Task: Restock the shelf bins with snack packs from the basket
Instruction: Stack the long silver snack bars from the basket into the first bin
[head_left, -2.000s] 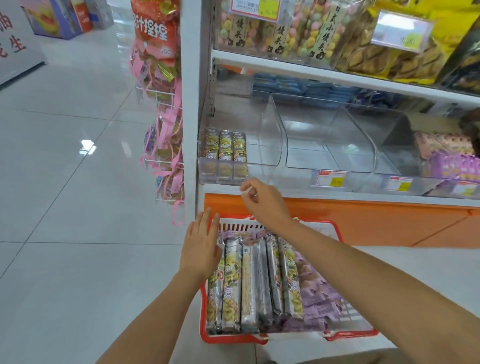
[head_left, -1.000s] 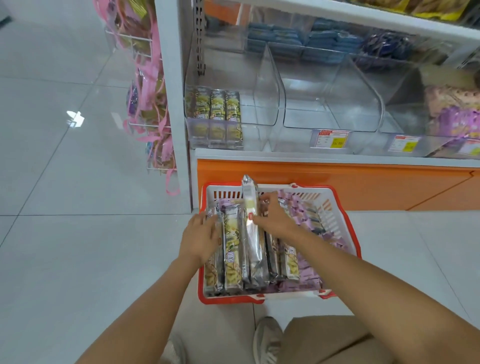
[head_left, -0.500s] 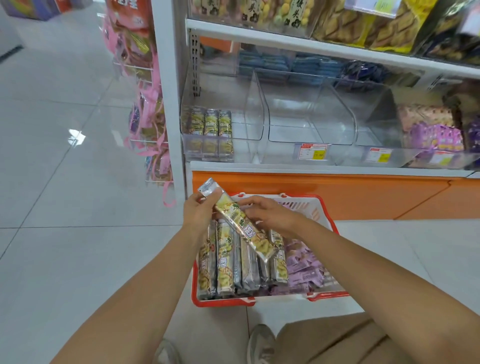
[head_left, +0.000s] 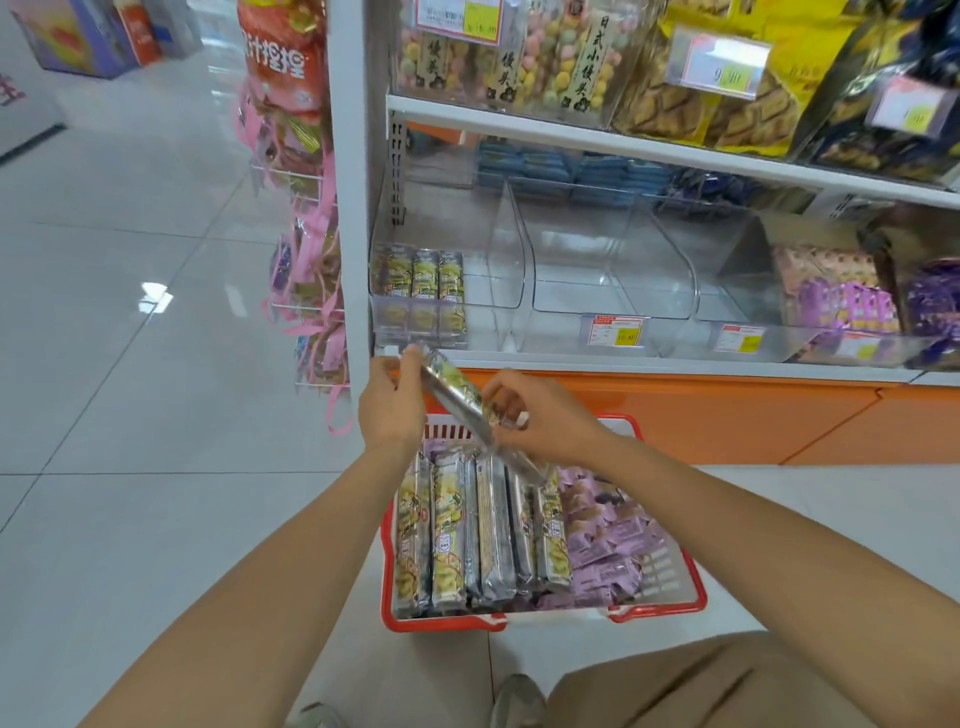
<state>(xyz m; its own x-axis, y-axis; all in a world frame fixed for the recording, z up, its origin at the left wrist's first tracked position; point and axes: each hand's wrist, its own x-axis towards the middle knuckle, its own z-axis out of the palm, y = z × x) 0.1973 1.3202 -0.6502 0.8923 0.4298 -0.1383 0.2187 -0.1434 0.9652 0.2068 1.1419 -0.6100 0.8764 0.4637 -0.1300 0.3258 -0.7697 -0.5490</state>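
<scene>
Just left of the frame's centre, one long snack pack (head_left: 462, 400) slants above the basket (head_left: 660, 608). The left hand (head_left: 392, 405) pinches its upper end and the right hand (head_left: 545, 415) grips its lower half. It looks light and fairly stiff, with slick, crinkly foil and probably brittle biscuits inside. It is best held gently near both ends, without bending. The clear bin (head_left: 493, 249) above holds three like packs side by side.

- Left hand (head_left: 390, 402) and right hand (head_left: 545, 415) hold one long snack pack (head_left: 457, 389) tilted above the red basket (head_left: 545, 616).
- Three packs (head_left: 421, 275) stand in the leftmost clear bin (head_left: 488, 322).
</scene>
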